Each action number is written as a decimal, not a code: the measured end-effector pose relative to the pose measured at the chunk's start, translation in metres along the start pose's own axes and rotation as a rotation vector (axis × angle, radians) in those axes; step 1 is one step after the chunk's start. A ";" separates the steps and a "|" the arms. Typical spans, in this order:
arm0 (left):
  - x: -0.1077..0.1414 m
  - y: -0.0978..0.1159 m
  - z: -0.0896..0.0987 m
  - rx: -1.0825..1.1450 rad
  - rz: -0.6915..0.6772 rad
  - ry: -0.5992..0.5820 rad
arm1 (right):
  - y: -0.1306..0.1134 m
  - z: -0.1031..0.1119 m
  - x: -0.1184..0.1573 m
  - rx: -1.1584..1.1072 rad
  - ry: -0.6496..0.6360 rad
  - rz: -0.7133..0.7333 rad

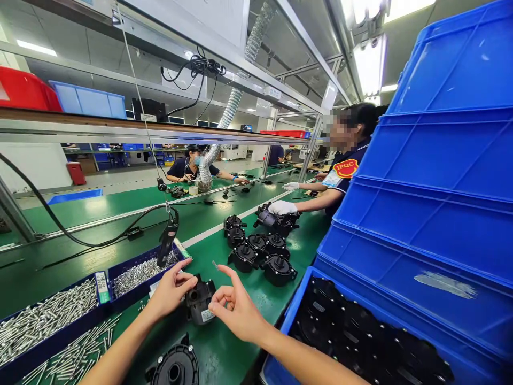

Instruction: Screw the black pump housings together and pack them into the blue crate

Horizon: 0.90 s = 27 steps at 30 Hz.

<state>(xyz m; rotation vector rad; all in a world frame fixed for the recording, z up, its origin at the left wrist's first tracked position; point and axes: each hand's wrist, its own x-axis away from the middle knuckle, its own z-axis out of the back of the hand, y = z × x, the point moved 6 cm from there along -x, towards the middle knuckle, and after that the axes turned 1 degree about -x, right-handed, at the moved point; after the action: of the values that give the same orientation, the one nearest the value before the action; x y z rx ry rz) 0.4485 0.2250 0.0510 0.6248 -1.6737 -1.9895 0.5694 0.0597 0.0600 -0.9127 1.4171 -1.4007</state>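
Observation:
A black pump (200, 302) with a round port and a white label stands on the green bench between my hands. My left hand (174, 289) has its thumb and curled fingers at the pump's left side, with the index finger stretched out. At the right side is my right hand (238, 307), thumb and bent fingers by the label, index finger raised; a small greyish sliver at its tip is too small to tell. In front lies a round black pump cover (176, 366) with screws in its rim. A black electric screwdriver (167, 240) hangs beyond my left hand.
Left are a bin of long screws (44, 321) and a bin of small screws (140, 275), with loose screws (84, 347) before them. Several assembled pumps (260, 248) stand ahead. A co-worker's gloved hand (282, 207) touches another. Blue crates (433, 214) are stacked right.

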 end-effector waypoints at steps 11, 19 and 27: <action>0.001 -0.001 0.000 0.014 0.008 0.003 | 0.002 0.002 0.001 0.057 0.047 0.010; 0.001 -0.002 0.001 -0.001 -0.004 0.015 | 0.002 0.000 0.004 0.233 0.076 0.090; 0.002 0.000 0.000 0.003 0.009 0.013 | 0.009 0.020 0.000 0.571 0.155 0.229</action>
<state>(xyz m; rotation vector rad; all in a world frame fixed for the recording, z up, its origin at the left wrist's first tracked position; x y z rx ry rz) 0.4469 0.2242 0.0512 0.6290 -1.6696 -1.9732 0.5894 0.0536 0.0520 -0.2726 1.0922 -1.5997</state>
